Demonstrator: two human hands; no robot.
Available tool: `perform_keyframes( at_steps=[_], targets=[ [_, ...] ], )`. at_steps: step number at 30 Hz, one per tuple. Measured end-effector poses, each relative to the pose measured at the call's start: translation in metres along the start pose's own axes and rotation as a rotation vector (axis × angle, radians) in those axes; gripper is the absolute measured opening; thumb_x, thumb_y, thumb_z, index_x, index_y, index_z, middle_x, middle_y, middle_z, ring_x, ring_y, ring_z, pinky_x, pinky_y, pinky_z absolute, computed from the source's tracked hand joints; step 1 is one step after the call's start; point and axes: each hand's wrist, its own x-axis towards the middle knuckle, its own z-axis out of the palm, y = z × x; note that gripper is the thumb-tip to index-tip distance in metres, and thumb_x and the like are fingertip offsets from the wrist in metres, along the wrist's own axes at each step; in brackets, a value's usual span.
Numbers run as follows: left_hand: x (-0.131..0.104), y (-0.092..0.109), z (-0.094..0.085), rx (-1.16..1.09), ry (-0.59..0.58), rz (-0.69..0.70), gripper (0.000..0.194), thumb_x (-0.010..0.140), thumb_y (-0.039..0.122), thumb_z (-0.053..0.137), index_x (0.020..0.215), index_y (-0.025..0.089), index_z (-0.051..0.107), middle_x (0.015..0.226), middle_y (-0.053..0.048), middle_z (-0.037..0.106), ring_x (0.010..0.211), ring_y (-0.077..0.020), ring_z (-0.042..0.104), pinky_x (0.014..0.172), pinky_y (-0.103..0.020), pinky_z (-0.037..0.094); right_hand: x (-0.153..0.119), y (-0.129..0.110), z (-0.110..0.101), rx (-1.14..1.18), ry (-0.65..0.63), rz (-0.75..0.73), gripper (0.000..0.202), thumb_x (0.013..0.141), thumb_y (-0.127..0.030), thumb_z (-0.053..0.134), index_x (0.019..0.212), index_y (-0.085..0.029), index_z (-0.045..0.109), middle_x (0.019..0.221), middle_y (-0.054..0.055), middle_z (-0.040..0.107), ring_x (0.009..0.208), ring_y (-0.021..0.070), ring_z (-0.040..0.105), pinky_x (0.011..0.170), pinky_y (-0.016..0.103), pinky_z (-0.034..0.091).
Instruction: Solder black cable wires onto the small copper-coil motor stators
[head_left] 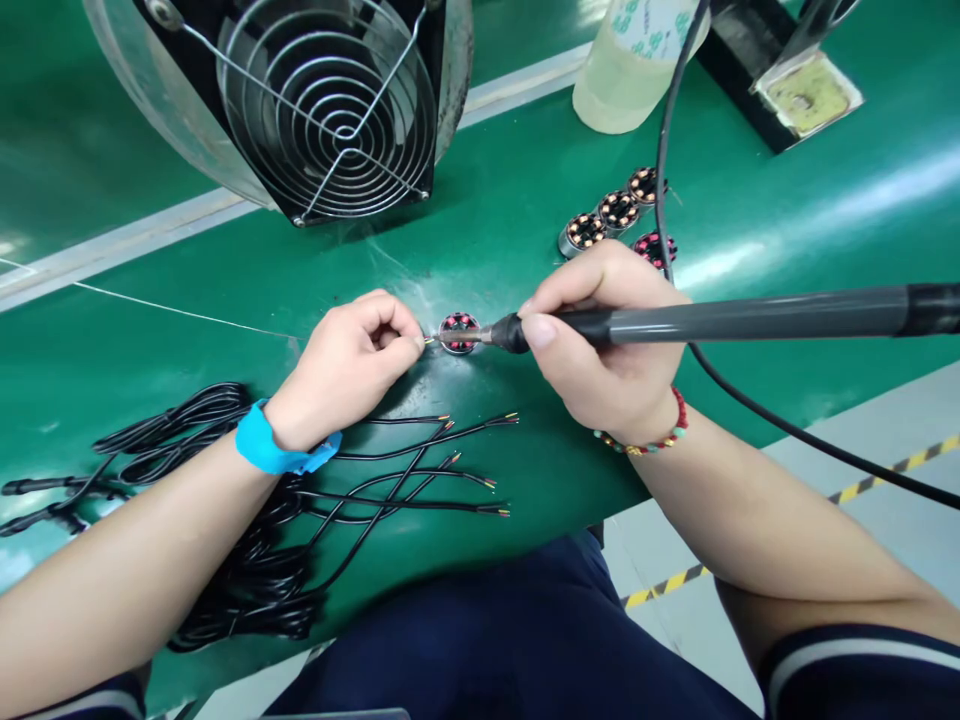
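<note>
My right hand (pixel 611 335) is closed around a grey soldering iron (pixel 757 315). The iron's metal tip lies over a small round motor stator (pixel 459 333) with red windings, which rests on the green bench. To the left of the stator, my left hand (pixel 356 360) pinches a thin wire (pixel 429 340) whose bare, yellowish end points at the stator's edge. Whether the tip touches the wire is too small to make out. A fine pale strand (pixel 187 317) runs across the bench towards my left hand. Black cables (pixel 405 505) with stripped, coloured ends lie below that hand.
A fan with a wire guard (pixel 345 130) stands at the back left. Several more stators (pixel 619 210) sit beyond my right hand, near the iron's black cord (pixel 664 150). A bottle of pale liquid (pixel 619 90) and an iron stand with a sponge (pixel 810 95) are behind.
</note>
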Motion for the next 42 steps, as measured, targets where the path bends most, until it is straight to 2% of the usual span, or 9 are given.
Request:
perform_keyframes(
  at_steps=[10, 14, 16, 19, 22, 28, 32, 37, 42],
  targets=[
    [0.0, 0.001, -0.001, 0.016, 0.002, 0.001, 0.008, 0.072, 0.021, 0.053, 0.065, 0.017, 0.056, 0.075, -0.001, 0.061, 0.071, -0.013, 0.054, 0.065, -0.026, 0.042, 0.0, -0.001, 0.0, -0.006, 0.002, -0.022, 0.026, 0.094, -0.04, 0.052, 0.077, -0.022, 0.057, 0.069, -0.003, 0.057, 0.056, 0.0109, 0.056, 0.053, 0.026, 0.051],
    [0.0, 0.002, -0.001, 0.024, -0.002, -0.005, 0.008, 0.071, 0.021, 0.053, 0.065, 0.017, 0.057, 0.074, -0.001, 0.06, 0.069, -0.0127, 0.053, 0.064, -0.026, 0.042, 0.002, -0.001, 0.001, 0.003, 0.043, 0.001, 0.01, 0.091, -0.028, 0.058, 0.083, -0.022, 0.06, 0.078, -0.001, 0.063, 0.063, 0.0126, 0.061, 0.059, 0.027, 0.054],
    [0.0, 0.002, -0.001, 0.032, -0.002, -0.003, 0.009, 0.071, 0.022, 0.053, 0.065, 0.017, 0.057, 0.073, 0.0, 0.059, 0.068, -0.0127, 0.052, 0.065, -0.026, 0.042, 0.002, -0.001, 0.002, 0.001, -0.013, 0.001, 0.005, 0.089, -0.022, 0.061, 0.094, -0.021, 0.062, 0.092, 0.001, 0.067, 0.08, 0.016, 0.065, 0.073, 0.029, 0.056],
    [0.0, 0.003, -0.001, 0.036, 0.001, -0.006, 0.01, 0.071, 0.024, 0.052, 0.065, 0.018, 0.057, 0.072, 0.0, 0.059, 0.068, -0.0129, 0.052, 0.066, -0.026, 0.043, 0.001, 0.0, 0.006, 0.005, -0.146, 0.026, 0.024, 0.09, -0.022, 0.062, 0.115, -0.021, 0.059, 0.116, 0.002, 0.065, 0.107, 0.0197, 0.062, 0.093, 0.031, 0.053],
    [0.0, 0.003, 0.0, 0.032, 0.003, -0.013, 0.01, 0.07, 0.025, 0.051, 0.065, 0.018, 0.056, 0.072, -0.001, 0.059, 0.067, -0.0131, 0.052, 0.066, -0.026, 0.043, -0.002, 0.0, 0.011, 0.051, -0.237, 0.13, 0.031, 0.095, -0.022, 0.053, 0.126, -0.024, 0.052, 0.13, 0.001, 0.057, 0.099, 0.0162, 0.065, 0.087, 0.028, 0.055],
    [0.0, 0.001, -0.002, 0.034, -0.001, 0.014, 0.009, 0.071, 0.024, 0.051, 0.066, 0.019, 0.056, 0.072, 0.0, 0.059, 0.068, -0.0136, 0.052, 0.063, -0.026, 0.041, -0.004, 0.011, 0.028, -0.072, -0.349, 0.01, 0.029, 0.089, -0.017, 0.054, 0.118, -0.018, 0.054, 0.096, 0.002, 0.068, 0.094, 0.0216, 0.059, 0.09, 0.039, 0.046],
    [0.001, -0.001, -0.003, 0.004, -0.001, 0.037, 0.011, 0.071, 0.025, 0.052, 0.067, 0.017, 0.058, 0.07, 0.0, 0.057, 0.064, -0.0121, 0.05, 0.062, -0.026, 0.039, -0.004, 0.016, 0.037, -0.096, -0.378, 0.006, 0.033, 0.088, -0.016, 0.049, 0.12, -0.022, 0.05, 0.094, 0.001, 0.066, 0.091, 0.0212, 0.057, 0.089, 0.039, 0.044],
    [0.001, -0.003, -0.004, -0.099, -0.024, 0.021, 0.012, 0.072, 0.027, 0.054, 0.07, 0.016, 0.059, 0.068, 0.001, 0.057, 0.06, -0.0109, 0.048, 0.059, -0.026, 0.038, -0.005, 0.012, 0.037, -0.091, -0.306, 0.02, 0.038, 0.083, -0.014, 0.051, 0.12, -0.022, 0.049, 0.086, 0.001, 0.063, 0.086, 0.0224, 0.056, 0.083, 0.039, 0.044],
    [0.0, -0.002, -0.006, -0.141, -0.024, 0.011, 0.01, 0.072, 0.024, 0.053, 0.07, 0.016, 0.058, 0.066, 0.002, 0.057, 0.059, -0.0106, 0.048, 0.058, -0.025, 0.039, -0.006, 0.009, 0.038, -0.098, -0.353, -0.017, 0.037, 0.084, -0.014, 0.05, 0.119, -0.022, 0.048, 0.089, 0.002, 0.065, 0.089, 0.023, 0.056, 0.083, 0.039, 0.042]
  ],
)
